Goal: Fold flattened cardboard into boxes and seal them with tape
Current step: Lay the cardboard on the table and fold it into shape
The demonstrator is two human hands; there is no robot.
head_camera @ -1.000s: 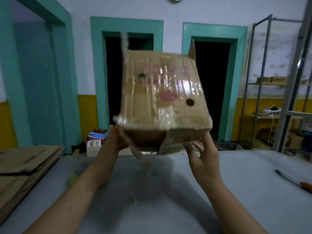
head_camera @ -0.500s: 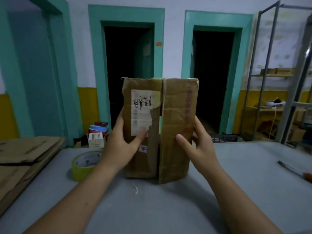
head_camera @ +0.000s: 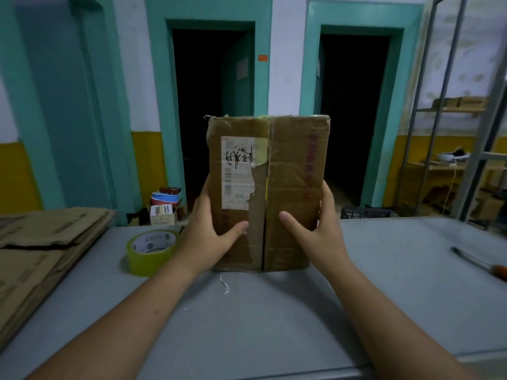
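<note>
while the box [head_camera: 288,187] stands on its end on the grey table [head_camera: 274,325], straight in front of the person, its long axis is upright and the seam between the two flaps faces the camera. the left hand [head_camera: 208,237] grips the left edge, thumb on the front; the right hand [head_camera: 315,237] grips the right edge the same way. the tape roll [head_camera: 151,250] lies just left of the left hand, so probably that hand is nearer to take it.
</note>
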